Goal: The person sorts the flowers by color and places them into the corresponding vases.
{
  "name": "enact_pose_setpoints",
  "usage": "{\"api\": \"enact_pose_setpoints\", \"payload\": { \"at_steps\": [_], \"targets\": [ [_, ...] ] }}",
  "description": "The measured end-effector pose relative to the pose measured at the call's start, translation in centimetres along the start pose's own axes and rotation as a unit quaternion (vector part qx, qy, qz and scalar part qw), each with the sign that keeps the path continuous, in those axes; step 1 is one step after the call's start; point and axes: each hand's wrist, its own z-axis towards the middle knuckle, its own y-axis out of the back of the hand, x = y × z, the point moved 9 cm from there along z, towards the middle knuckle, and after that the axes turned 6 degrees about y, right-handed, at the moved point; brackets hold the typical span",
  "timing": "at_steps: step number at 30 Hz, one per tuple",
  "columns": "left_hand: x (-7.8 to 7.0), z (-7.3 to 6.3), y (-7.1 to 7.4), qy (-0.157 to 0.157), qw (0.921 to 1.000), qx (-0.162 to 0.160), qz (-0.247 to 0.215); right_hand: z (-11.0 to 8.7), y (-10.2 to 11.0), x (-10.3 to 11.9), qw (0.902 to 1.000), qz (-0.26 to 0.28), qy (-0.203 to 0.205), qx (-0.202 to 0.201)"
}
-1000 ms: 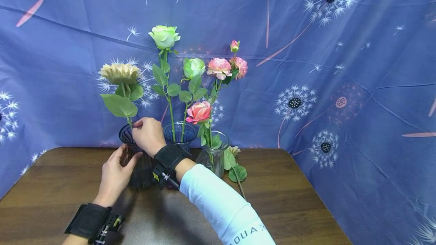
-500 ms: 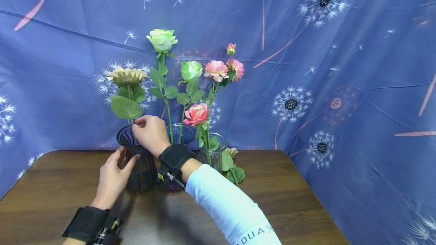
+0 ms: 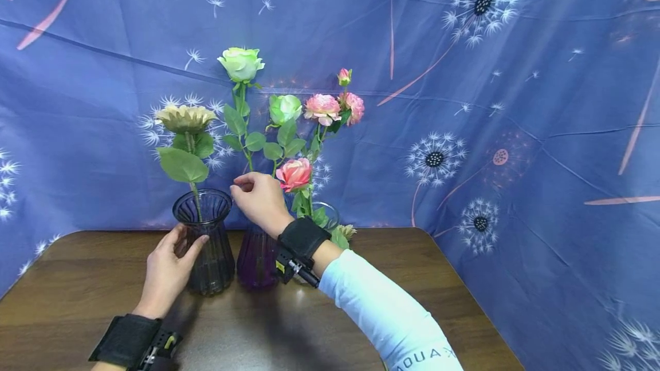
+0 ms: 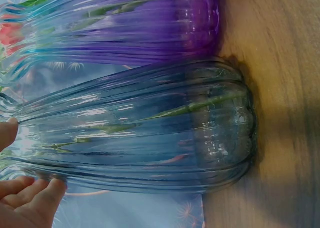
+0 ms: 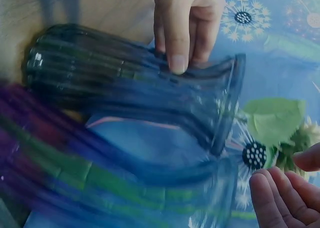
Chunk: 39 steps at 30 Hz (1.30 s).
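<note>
My left hand [image 3: 166, 271] holds the dark ribbed glass vase [image 3: 212, 262] below its flared rim, thumb on one side and fingers on the other. A cream flower [image 3: 185, 119] with green leaves leans in that vase; its stem [image 4: 185, 109] runs down inside to the bottom in the left wrist view. My right hand [image 3: 262, 202] is in the air to the right of the vase's rim, fingers loosely bent with nothing between them. Behind it stands a blue-and-purple glass vase [image 3: 256, 262] holding two green-white roses [image 3: 241, 64], its rim hidden in the head view.
Right of the purple vase, a clear glass vase [image 3: 334, 214], mostly hidden by my right arm, holds pink flowers [image 3: 295, 174]. Another cream flower [image 3: 346, 231] lies beside it on the wooden table [image 3: 412, 291]. A blue dandelion-print cloth [image 3: 387, 27] hangs behind.
My right hand has let go of the cream flower's stem and moved right, away from the dark vase. The flower now stands in the vase unheld. My left hand keeps its hold.
</note>
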Motion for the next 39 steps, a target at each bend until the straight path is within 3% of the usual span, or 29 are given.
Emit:
{"api": "enact_pose_setpoints", "payload": {
  "at_steps": [18, 29, 39],
  "targets": [
    [0.2, 0.3, 0.0, 0.012, 0.9997, 0.015, 0.015, -1.7, 7.7, -4.1, 0.9972, 0.014, -0.026, -0.069],
    [0.1, 0.6, -0.3, 0.022, 0.9986, 0.041, 0.023, -4.5, 11.1, -9.1, 0.9884, 0.044, -0.118, -0.085],
    [0.2, 0.4, -0.2, 0.01, 0.9996, 0.022, 0.013, -8.7, 12.7, -14.7, 0.9764, 0.017, -0.182, -0.115]
  ]
}}
